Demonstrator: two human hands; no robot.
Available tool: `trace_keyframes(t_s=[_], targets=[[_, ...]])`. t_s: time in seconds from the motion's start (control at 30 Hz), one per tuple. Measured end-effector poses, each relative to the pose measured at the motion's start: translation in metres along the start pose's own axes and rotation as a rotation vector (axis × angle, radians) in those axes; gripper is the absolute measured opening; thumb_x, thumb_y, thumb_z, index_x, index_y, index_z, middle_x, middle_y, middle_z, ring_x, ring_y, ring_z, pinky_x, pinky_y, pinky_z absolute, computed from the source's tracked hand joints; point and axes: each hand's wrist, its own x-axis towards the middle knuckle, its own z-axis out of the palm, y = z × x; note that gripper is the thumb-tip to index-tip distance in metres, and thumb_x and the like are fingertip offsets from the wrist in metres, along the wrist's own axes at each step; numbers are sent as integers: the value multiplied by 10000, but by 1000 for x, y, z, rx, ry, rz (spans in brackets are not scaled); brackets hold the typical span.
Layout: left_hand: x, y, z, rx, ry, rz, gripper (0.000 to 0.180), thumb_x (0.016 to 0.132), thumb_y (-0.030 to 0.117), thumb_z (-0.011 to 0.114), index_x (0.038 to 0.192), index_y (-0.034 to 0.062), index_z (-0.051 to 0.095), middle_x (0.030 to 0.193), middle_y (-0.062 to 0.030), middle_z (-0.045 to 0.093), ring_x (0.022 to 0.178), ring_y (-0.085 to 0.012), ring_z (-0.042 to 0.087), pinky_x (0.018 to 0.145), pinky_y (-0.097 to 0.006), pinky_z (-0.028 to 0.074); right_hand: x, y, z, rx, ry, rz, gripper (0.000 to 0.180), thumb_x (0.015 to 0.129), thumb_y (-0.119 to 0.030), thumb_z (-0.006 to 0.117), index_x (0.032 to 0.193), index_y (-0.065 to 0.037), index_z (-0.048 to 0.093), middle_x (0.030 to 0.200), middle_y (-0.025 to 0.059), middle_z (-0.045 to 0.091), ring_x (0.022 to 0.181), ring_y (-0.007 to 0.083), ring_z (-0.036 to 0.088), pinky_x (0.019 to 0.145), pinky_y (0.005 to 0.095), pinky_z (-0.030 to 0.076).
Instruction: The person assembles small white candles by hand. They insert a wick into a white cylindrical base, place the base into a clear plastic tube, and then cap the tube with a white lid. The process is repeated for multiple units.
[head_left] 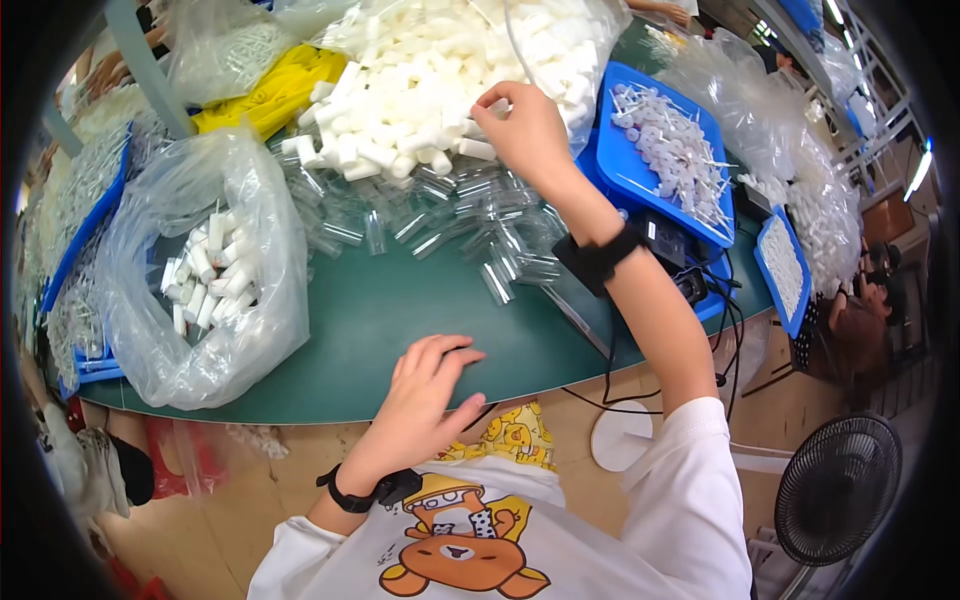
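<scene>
My right hand (525, 125) is over the near right part of a big heap of white cylindrical caps (420, 90). Its thumb and fingertips come together in a pinch, and whatever might be between them is too small or hidden to make out. Just below the heap lie many clear plastic tubes (450, 205), scattered on the green table (370, 320). My left hand (430, 385) rests at the table's near edge, fingers stretched out and holding nothing. Both wrists wear black bands.
To the left stands an open clear plastic bag (270, 330) with white capped pieces (215, 265) inside. A blue tray (715, 130) of small white stemmed parts sits at the right, beside black cables (735, 300). A yellow bag (275, 95) lies at the back left. A black fan (838, 488) stands off the table.
</scene>
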Motion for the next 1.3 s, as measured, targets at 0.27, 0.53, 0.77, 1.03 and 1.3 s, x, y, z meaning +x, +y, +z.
trace_keyframes(t_s=[0.27, 0.53, 0.77, 1.03, 1.3], targets=[[12, 1, 8, -1083, 341, -209, 456, 986, 212, 373, 1376, -2, 276, 1207, -141, 492, 1045, -194, 534, 899, -335, 432, -132, -61, -49, 252, -771, -273, 104, 808, -125, 621, 836, -26, 626, 950, 139, 592, 898, 276, 565, 798, 345, 447], [12, -8, 6, -1182, 359, -361, 280, 959, 151, 447, 1126, -57, 532, 1021, -144, 608, 879, -187, 606, 807, -298, 481, -146, -43, -83, 358, -757, -169, 104, 785, -98, 627, 840, -10, 625, 974, 165, 630, 884, 282, 609, 768, 347, 478], [-6, -18, 1, -661, 498, -256, 154, 909, 55, 514, 1018, -46, 554, 961, -86, 606, 857, -124, 581, 778, -254, 457, -82, 45, -187, -309, -50, -42, 120, 777, -103, 647, 853, -10, 638, 1043, 152, 629, 956, 279, 601, 789, 333, 466], [-8, -28, -11, -668, 441, -284, 158, 913, 60, 515, 1027, -44, 549, 955, -81, 611, 888, -116, 561, 831, -255, 431, -60, 120, -212, -318, -268, 51, 122, 787, -97, 651, 851, 6, 659, 992, 95, 669, 832, 186, 614, 729, 288, 460], [-10, -33, -12, -743, 436, -289, 156, 896, 50, 525, 1020, -43, 547, 925, -77, 612, 850, -118, 567, 802, -255, 437, -60, 126, -227, -253, -182, 15, 157, 822, -113, 638, 931, -8, 679, 923, 64, 688, 796, 124, 609, 698, 252, 457]])
